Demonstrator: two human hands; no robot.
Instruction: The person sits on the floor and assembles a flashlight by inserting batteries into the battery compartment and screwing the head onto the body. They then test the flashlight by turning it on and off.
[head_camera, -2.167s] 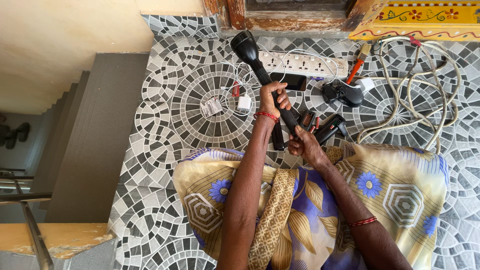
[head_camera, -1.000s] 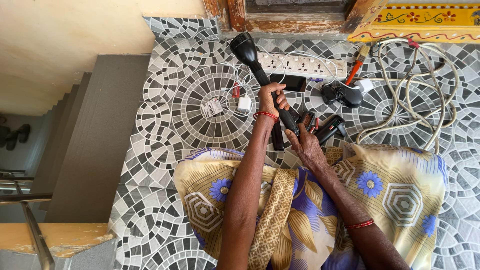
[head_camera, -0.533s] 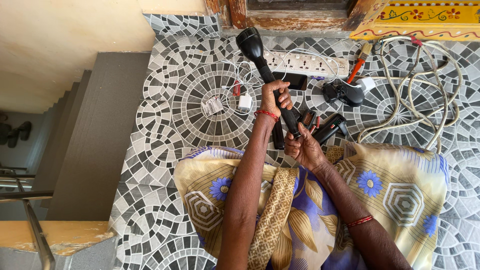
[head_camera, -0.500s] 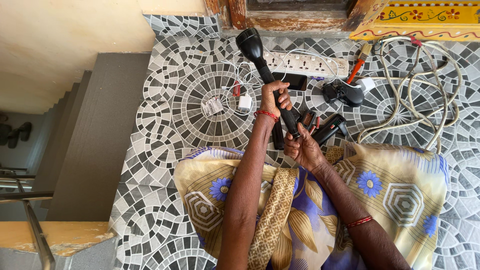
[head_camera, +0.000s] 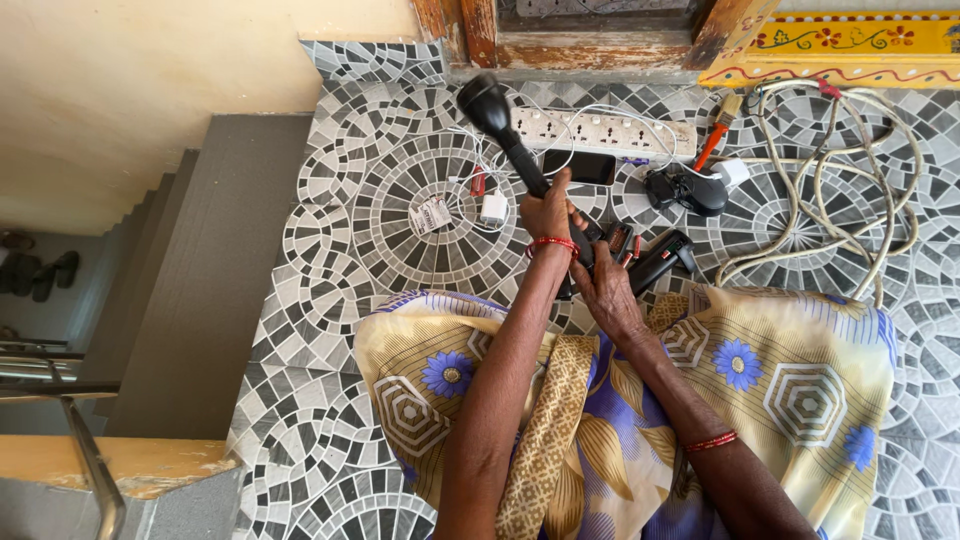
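I hold a long black torch (head_camera: 505, 140) over the patterned tile floor, its round head pointing away from me toward the wall. My left hand (head_camera: 548, 212) wraps around the middle of its shaft. My right hand (head_camera: 605, 285) grips the lower end of the torch, close to my lap. Small red and black parts show between my right fingers. A black handle-shaped part (head_camera: 662, 260) lies on the tiles just right of my right hand.
A white power strip (head_camera: 600, 130) lies by the wall with a dark phone (head_camera: 578, 166) in front. White chargers (head_camera: 492, 207), a black gadget (head_camera: 686, 188), an orange-handled tool (head_camera: 712, 145) and coiled pale cable (head_camera: 850, 190) lie around. A stairwell drops at the left (head_camera: 180, 280).
The torch head has swung slightly right and nearer the wall; both hands keep the same grip on it.
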